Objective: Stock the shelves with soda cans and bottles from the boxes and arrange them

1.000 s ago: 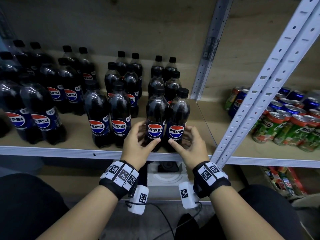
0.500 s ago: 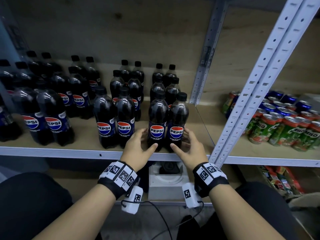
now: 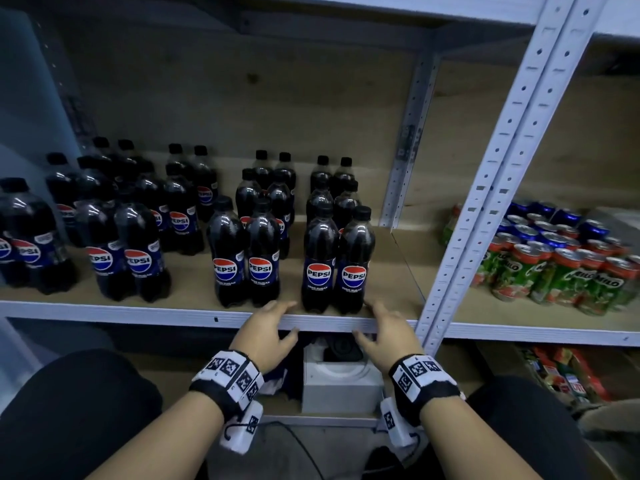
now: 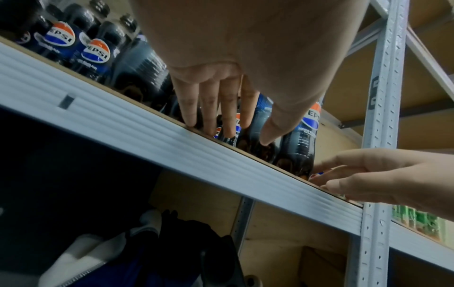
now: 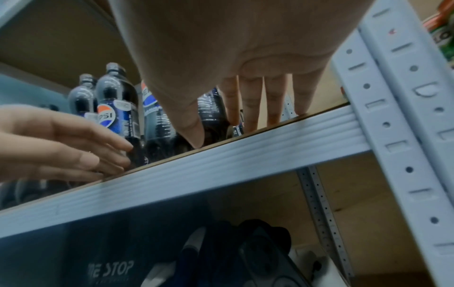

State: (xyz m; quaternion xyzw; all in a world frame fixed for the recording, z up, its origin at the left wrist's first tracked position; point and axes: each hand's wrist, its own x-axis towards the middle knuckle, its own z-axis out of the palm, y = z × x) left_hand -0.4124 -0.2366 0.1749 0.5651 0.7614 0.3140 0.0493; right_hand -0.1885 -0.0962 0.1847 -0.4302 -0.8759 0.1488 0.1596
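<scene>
L hand [image 3: 268,332]: at shelf [image 3: 138,311] front edge, just left of front pair of bottles [image 3: 337,263]; grip released, fingers straight & spread, tips over the edge, holding nothing. L wrist view: fingers [image 4: 209,108] point down at the edge in front of bottle bases; whether they touch a bottle, can't tell.
R hand [image 3: 388,329]: at same edge, just right of front pair; grip released, fingers loosely extended, holding nothing. R wrist view: fingers [image 5: 250,101] reach to the edge, beside the post [image 5: 398,116].
Front pair: 2 Pepsi bottles upright, side by side, touching, at shelf front edge near its right end, between both hands; labels face out, black caps on.
Rows behind: more bottles in 2-wide rows run back toward the rear wall behind the front pair.
2nd pair [image 3: 246,258]: 2 Pepsi bottles upright at front edge, left of L hand, apart from front pair; rows behind them too.
Left group [image 3: 128,251]: more Pepsi bottles farther left along the shelf, upright, in pairs, blurry at the far left.
Post [image 3: 485,188]: white perforated upright at right end of shelf, just right of R hand.
Cans [image 3: 561,268]: green Milo cans w/ blue cans behind, on next shelf bay right of post, well apart from hands.
Lower shelf: white box [image 3: 341,379] w/ dark item on top, below front pair, between the wrists.
Wristbands [image 3: 230,377]: black bands w/ square-code tags on both wrists.
</scene>
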